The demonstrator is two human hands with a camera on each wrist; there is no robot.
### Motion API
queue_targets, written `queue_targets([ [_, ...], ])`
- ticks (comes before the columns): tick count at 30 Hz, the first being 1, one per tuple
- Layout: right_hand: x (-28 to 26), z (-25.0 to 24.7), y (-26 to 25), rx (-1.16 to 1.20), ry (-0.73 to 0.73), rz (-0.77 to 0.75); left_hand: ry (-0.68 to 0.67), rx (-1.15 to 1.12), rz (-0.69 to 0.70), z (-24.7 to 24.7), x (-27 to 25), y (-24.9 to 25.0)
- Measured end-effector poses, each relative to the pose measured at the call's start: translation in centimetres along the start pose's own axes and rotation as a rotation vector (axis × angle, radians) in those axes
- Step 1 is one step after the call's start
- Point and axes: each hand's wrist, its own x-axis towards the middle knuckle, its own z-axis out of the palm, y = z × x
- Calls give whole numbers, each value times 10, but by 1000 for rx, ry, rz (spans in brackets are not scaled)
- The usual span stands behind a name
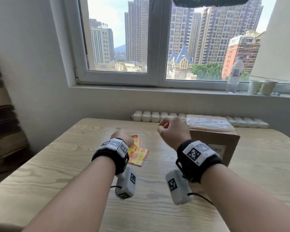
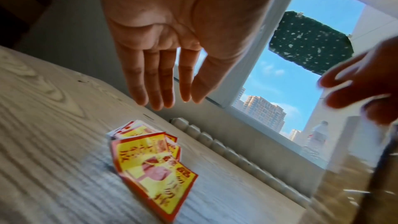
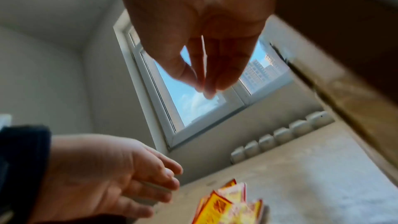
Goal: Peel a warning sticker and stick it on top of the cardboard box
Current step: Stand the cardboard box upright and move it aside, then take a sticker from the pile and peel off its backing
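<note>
A loose pile of yellow-and-red warning stickers (image 1: 138,154) (image 2: 155,164) (image 3: 232,205) lies on the wooden table (image 1: 57,164). My left hand (image 1: 122,136) (image 2: 165,94) hovers just above the pile with straight fingers and holds nothing. My right hand (image 1: 171,129) (image 3: 206,81) is raised higher, beside the near left corner of the taped cardboard box (image 1: 213,138) (image 3: 355,57). Its thumb and fingers pinch a thin sheet (image 3: 204,57) seen edge-on, which looks like a sticker; its face is hidden.
A white radiator (image 1: 157,116) runs behind the table under the window. On the sill at the right stand a plastic bottle (image 1: 234,76) and two paper cups (image 1: 261,87). Stacked brown things (image 1: 2,114) stand at the left wall.
</note>
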Motion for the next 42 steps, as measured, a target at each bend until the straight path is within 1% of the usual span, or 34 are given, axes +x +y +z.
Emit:
queue_targets([
  [2,3,30,6,-48,-185,85,10,2,-17,1,10,-15],
  [4,6,56,16,-71,-379,151,-16,11,-46,7,21,-27],
  [7,6,84,31,-170,-646,153,-39,3,-103,21,39,-38],
  [9,8,96,40,-227,-738,131,-40,7,-128,27,50,-40],
  [12,13,105,50,-238,-710,117,-69,38,-150,35,61,-39],
  [13,14,106,52,-232,-699,111,-71,54,-136,35,61,-38],
  [15,16,108,56,-216,-690,104,-45,85,-123,43,68,-44],
  [18,17,109,59,-189,-673,110,-26,36,-133,47,71,-50],
  [21,12,104,56,-180,-619,122,-37,-88,-142,42,66,-52],
  [23,9,97,48,-148,-507,110,-105,-191,-126,33,53,-48],
  [25,6,85,37,-66,-378,117,-218,-305,-116,22,37,-43],
  [27,3,72,25,-18,-327,118,-328,-351,-76,14,21,-39],
  [30,-7,53,10,-11,-299,89,-465,-342,29,4,-4,-33],
  [32,-17,41,4,-49,-286,67,-496,-328,90,-1,-18,-29],
  [36,-38,24,1,-80,-320,43,-467,-374,167,-9,-42,-18],
  [42,-59,5,6,-76,-344,28,-465,-340,225,-7,-69,-9],
])
